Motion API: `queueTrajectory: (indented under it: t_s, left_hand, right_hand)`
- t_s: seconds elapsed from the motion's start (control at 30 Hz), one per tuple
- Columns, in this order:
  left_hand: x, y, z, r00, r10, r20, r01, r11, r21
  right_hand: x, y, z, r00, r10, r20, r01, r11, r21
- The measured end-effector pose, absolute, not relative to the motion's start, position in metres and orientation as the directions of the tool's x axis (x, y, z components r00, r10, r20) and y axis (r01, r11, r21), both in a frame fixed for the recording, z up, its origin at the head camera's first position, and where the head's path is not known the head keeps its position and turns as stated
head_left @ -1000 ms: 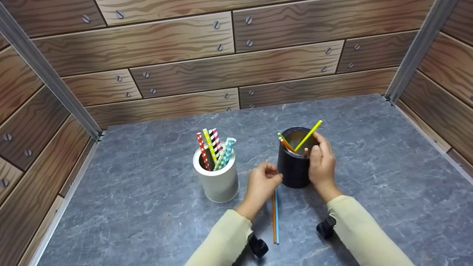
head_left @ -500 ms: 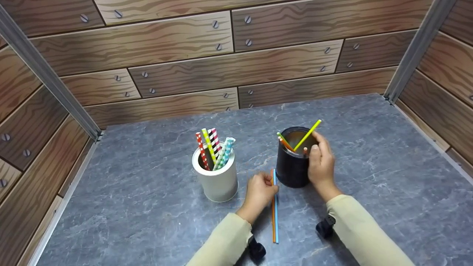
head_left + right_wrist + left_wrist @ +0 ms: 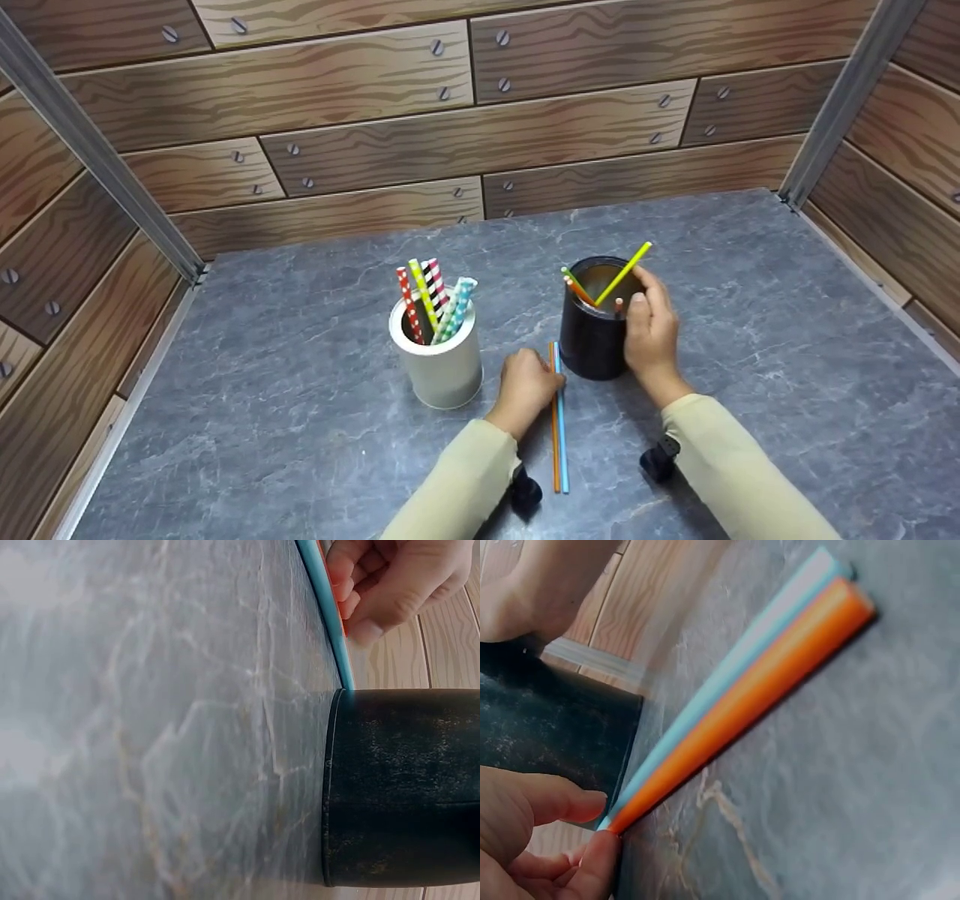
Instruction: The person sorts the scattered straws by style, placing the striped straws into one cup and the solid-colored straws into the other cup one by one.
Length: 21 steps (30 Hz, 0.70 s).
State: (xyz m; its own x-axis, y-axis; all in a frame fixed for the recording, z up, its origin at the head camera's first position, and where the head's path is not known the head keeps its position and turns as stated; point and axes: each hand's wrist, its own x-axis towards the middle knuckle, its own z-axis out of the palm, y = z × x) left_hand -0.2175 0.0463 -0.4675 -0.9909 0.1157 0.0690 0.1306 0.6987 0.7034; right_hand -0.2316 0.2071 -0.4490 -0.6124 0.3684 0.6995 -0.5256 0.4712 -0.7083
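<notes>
Two plain straws, an orange straw (image 3: pixel 556 450) and a blue straw (image 3: pixel 563 450), lie side by side on the table. My left hand (image 3: pixel 525 384) is low over their far part, its fingers bent. In the left wrist view, the thumb and index fingertip flank the straws; I cannot tell whether they pinch one. My right hand (image 3: pixel 652 337) grips the upright black can (image 3: pixel 592 346) on its right side, fingers near the rim. Inside the can lean a yellow straw (image 3: pixel 625 273) and a few orange and green ones.
Left of my left hand stands a white can (image 3: pixel 442 375) with several patterned paper straws (image 3: pixel 424 292), spotted and striped. Wood-print walls (image 3: pixel 375 120) enclose the back and sides of the grey marbled table (image 3: pixel 300 375).
My left hand has drawn back from beside the black can and lowered onto the straws. The blue straw's near end has shifted slightly right. The right hand stays on the can.
</notes>
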Motion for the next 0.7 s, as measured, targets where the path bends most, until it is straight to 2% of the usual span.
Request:
queueTrajectory:
  t_s: [0.4,0.7]
  left_hand:
    - [-0.220,0.052,-0.465,-0.991,0.116,0.068,0.132,0.759,0.638]
    - [-0.219,0.058,-0.467,-0.971,0.162,0.173,0.233,0.785,0.574]
  right_hand:
    - [-0.228,0.204,-0.446,-0.621,0.364,0.694,-0.528,0.461,-0.714]
    - [-0.230,0.207,-0.447,-0.596,0.365,0.715,-0.549,0.465,-0.695]
